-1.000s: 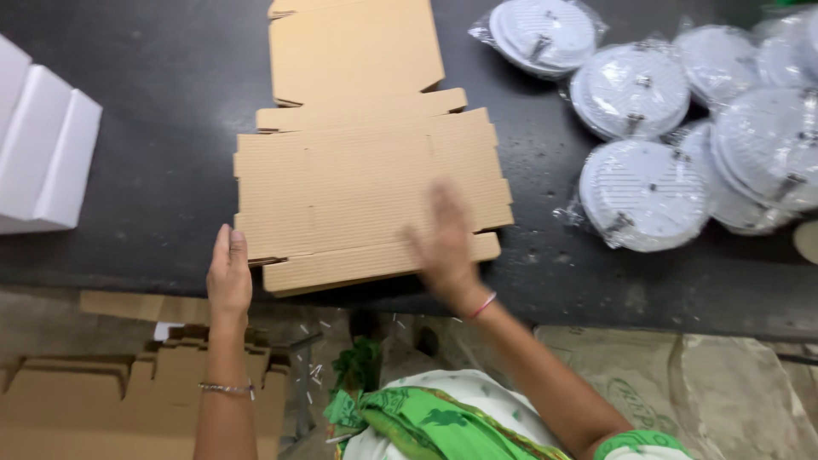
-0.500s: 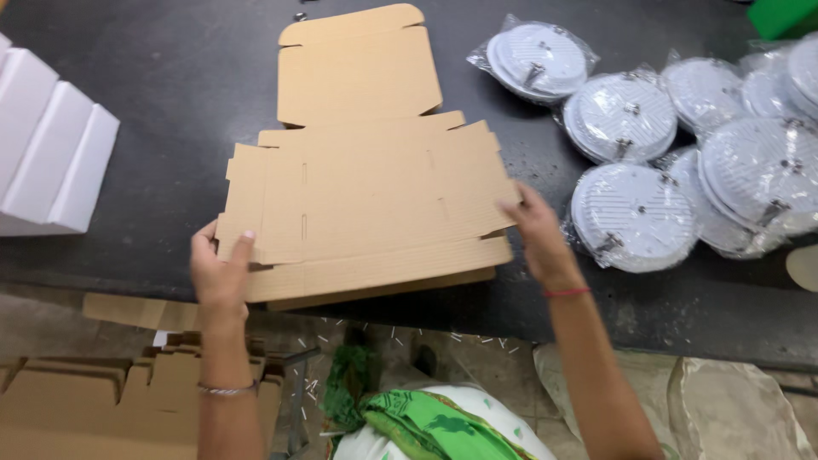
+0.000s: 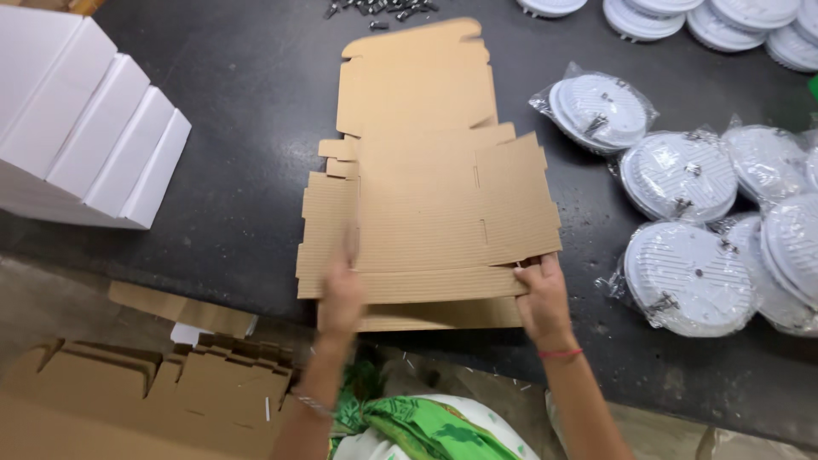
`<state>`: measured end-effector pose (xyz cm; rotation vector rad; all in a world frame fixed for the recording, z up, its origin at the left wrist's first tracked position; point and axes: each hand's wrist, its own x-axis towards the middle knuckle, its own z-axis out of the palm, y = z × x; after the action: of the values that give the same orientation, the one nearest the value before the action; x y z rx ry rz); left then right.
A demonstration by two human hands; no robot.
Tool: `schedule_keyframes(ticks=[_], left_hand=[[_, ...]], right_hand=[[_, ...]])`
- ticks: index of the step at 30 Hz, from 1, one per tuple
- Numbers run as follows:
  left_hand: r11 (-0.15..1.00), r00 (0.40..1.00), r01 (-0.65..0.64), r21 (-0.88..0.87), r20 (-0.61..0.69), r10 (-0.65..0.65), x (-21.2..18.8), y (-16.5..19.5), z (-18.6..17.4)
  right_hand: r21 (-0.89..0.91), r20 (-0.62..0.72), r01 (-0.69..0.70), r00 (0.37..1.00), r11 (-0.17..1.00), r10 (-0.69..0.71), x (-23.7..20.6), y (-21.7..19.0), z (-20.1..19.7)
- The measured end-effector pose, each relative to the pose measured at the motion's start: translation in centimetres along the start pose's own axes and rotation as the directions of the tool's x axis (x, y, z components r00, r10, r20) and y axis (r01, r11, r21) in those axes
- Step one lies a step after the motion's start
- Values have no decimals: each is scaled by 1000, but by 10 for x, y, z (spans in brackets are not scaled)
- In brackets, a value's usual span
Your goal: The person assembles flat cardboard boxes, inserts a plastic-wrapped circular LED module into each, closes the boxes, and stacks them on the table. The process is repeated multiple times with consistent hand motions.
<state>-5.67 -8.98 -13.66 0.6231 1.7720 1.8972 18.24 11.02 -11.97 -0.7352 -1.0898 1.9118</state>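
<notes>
White boxes [image 3: 81,128] at nine o'clock run off the frame edge. The left hand [image 3: 341,294], motion-blurred, lies flat and open on the flat cardboard box blank [image 3: 426,204] mid-worktop [image 3: 239,102]. At five o'clock, the right hand [image 3: 541,298] pinches its near flap. Bagged round white fixtures [image 3: 686,277] sit at three o'clock, partly cropped.

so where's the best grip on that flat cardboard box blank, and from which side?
Probably the near long flap of the cardboard blank, coming from the table's front edge. That flap overhangs the edge, so fingers can get under it, while the rest lies flat on the dark top. Both hands already work there: left hand on the near-left part, right hand pinching the near-right corner.
</notes>
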Motion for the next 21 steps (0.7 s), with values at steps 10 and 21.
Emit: schedule_keyframes(ticks=[10, 21], left_hand=[[514, 887, -462, 723, 376, 269, -14, -8, 47], [972, 981, 168, 166, -126, -148, 147, -20, 10]], right_hand=[[-898, 420, 425, 905, -115, 69, -19, 75, 85], [-377, -57, -39, 998, 925, 19, 132, 32, 50]])
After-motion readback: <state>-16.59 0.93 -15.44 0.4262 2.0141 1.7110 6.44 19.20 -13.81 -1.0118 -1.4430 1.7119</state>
